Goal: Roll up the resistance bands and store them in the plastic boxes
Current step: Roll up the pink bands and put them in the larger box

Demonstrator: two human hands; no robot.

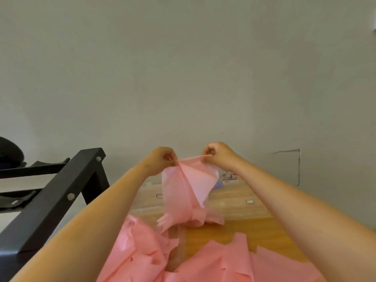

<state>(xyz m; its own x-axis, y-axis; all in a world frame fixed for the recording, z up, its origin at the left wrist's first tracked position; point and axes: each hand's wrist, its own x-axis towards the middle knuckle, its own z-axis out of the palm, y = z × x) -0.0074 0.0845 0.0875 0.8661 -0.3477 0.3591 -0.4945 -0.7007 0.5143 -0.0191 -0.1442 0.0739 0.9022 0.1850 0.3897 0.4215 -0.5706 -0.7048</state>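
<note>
- The left hand point(160, 159) and right hand point(217, 153) are raised apart, each pinching the top edge of a pink resistance band point(189, 186).
- The band hangs between them, its lower end bunched on the wooden counter point(244, 226).
- More pink bands point(213, 261) lie heaped nearer.

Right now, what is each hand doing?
Left hand: pinches the pink band at its top edge.
Right hand: pinches that same edge.
</note>
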